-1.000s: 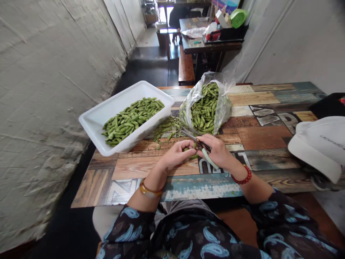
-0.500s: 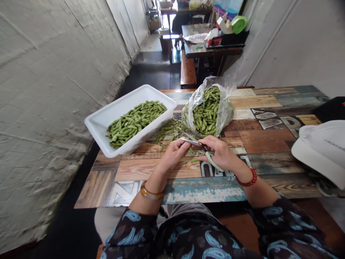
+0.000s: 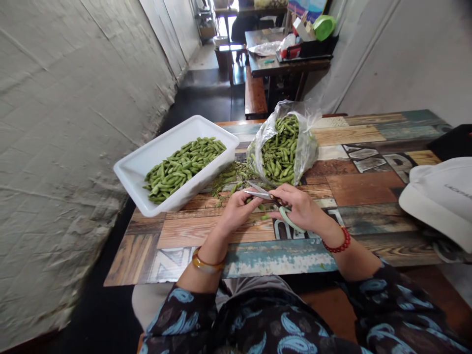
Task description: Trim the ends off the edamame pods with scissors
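Observation:
My right hand (image 3: 299,206) is wrapped round a pair of scissors (image 3: 260,194) with pale green handles. The blades are spread and point left, over the fingertips of my left hand (image 3: 237,210). Those fingers pinch a green pod, mostly hidden, of which only a sliver shows. Just beyond my hands, a clear plastic bag (image 3: 308,147) lies with its mouth towards me, full of edamame pods (image 3: 282,152). To the left stands a white tub (image 3: 217,164) with many pods inside. A small heap of stems and trimmings (image 3: 232,176) lies between tub and bag.
The patterned wooden table (image 3: 199,231) carries a white cap (image 3: 438,196) at its right end, with a black item (image 3: 452,142) behind it. A rough white wall (image 3: 73,123) runs along the left. Further off stand another table (image 3: 258,69) and a bench (image 3: 255,96).
The view has shifted slightly. Both hands stay together in front of the bag, and a little green shows between my left thumb and fingers now. The scissors remain open.

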`<state>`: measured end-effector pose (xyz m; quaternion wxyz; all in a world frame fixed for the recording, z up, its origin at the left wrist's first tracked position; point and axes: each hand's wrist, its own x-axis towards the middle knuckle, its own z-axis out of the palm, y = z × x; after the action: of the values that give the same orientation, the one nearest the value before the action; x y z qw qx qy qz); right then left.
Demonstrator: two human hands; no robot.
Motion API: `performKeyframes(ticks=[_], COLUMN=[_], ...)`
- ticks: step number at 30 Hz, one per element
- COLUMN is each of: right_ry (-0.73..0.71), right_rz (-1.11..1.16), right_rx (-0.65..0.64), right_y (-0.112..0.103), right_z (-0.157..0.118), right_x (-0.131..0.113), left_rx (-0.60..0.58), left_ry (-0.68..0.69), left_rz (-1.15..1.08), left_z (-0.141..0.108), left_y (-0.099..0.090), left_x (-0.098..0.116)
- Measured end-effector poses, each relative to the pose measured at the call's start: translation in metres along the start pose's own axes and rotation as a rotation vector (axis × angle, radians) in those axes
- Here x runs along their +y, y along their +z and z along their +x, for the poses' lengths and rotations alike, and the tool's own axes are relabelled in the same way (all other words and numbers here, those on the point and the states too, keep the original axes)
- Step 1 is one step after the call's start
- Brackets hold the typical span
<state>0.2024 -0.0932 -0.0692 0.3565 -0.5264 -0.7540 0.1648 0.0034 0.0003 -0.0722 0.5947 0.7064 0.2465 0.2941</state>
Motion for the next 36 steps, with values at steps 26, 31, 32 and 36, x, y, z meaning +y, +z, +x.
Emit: performKeyframes(ticks=[26, 31, 32, 36], right_ry=[0.064, 0.037, 0.027, 0.012], right_rz=[0.035, 0.040, 0.039, 0.034], right_rx=[0.101, 0.114, 0.117, 0.119], right_y=[0.010, 0.012, 0.012, 0.011], right_z=[-0.002, -0.001, -0.001, -0.001], right_x=[0.011, 0.012, 0.012, 0.012], left_rx=[0.326, 0.269, 0.264, 0.253], left_ry=[-0.191, -0.211, -0.213, -0.224], left_rz=[-0.584, -0.563, -0.560, -0.545], left_z=[0.003, 0.002, 0.002, 0.003], left_y=[-0.001, 0.003, 0.003, 0.002], left_x=[0.003, 0.002, 0.002, 0.002])
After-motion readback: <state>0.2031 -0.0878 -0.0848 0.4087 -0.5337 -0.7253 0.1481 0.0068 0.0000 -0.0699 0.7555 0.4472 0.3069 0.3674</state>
